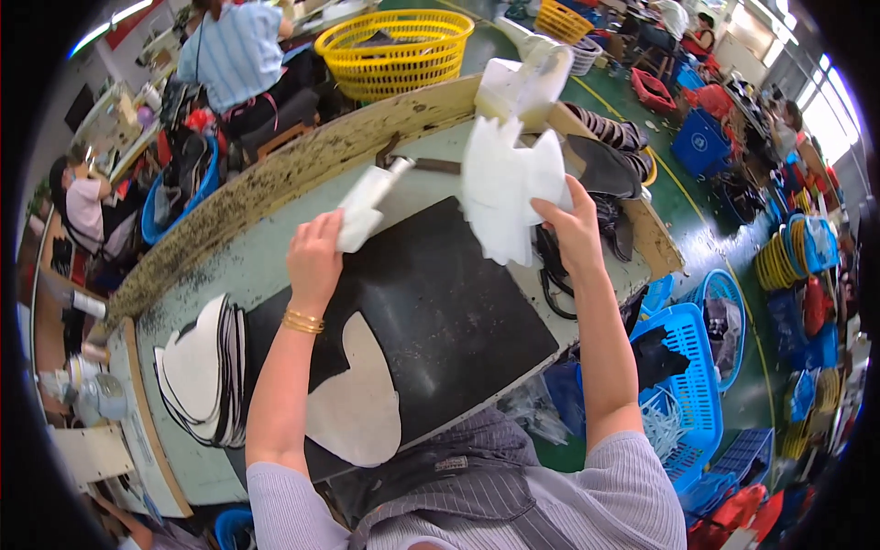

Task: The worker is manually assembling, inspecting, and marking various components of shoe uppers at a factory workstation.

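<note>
In my left hand [314, 261], fingers closed, is a small white piece with a narrow end [367, 203], held above the black mat [458, 312]. My right hand [576, 229] pinches the edge of a bunch of thin white sheets [509, 188] with jagged ends, at the mat's far right corner. Below my left forearm, a curved cream cut piece [357, 412] lies flat on the mat's near part. Left of the mat rests a stack of similar cream pieces with dark edges [206, 371].
A worn raised board [302, 174] borders the table's far side. A whitish plastic container [527, 87] stands at the far right corner, beside dark rolled material [605, 128]. A blue basket [687, 367] sits right of the table, a yellow one [394, 55] beyond it. Other people sit working around.
</note>
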Demonstrator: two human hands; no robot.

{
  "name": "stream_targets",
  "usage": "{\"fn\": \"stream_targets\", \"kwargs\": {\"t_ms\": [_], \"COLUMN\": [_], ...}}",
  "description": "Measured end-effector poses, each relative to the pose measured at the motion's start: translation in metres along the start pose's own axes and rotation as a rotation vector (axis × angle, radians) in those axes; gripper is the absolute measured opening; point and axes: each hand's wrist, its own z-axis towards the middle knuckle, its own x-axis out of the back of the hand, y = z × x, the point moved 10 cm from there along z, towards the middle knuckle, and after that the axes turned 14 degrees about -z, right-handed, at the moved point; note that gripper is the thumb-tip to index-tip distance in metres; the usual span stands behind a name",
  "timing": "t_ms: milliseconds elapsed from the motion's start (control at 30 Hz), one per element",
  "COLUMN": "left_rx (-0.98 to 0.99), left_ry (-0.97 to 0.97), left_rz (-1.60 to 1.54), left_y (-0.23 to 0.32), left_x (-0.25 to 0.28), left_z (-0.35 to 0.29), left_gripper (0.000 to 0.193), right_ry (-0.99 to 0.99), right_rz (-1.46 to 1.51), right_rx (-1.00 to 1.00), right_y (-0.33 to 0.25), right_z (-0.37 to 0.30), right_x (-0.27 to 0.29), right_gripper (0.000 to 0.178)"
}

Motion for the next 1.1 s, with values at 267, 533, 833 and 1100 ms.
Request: {"fn": "stream_targets", "kwargs": {"t_ms": [267,533,833,1100], "left_rx": [0.219,0.066,-0.327,0.211], "left_ry": [-0.284,-0.343,-0.225,-0.426], "left_rz": [0.087,-0.343,-0.007,-0.205], "left_y": [-0.019,0.080,0.133,0.081], "left_x": [0.007,0.007,-0.096,-0.115], "left_z": [-0.008,-0.036,0.004,0.041], "left_gripper": [0.078,0.066,0.054,0.053], "right_ry": [-0.288,0.385,0.428,0.100], "right_rz": [0.060,-1.625,-1.459,-1.603], "right_rx": [-0.185,0.398,0.616,1.105], "right_y": [0.023,-0.028,-0.042,-0.066], "right_z": [-0.018,0.012,0.031,-0.121], "right_x": [-0.033,0.111,0.113,-0.029], "right_gripper": [0.037,0.047,0.024,0.033]}}
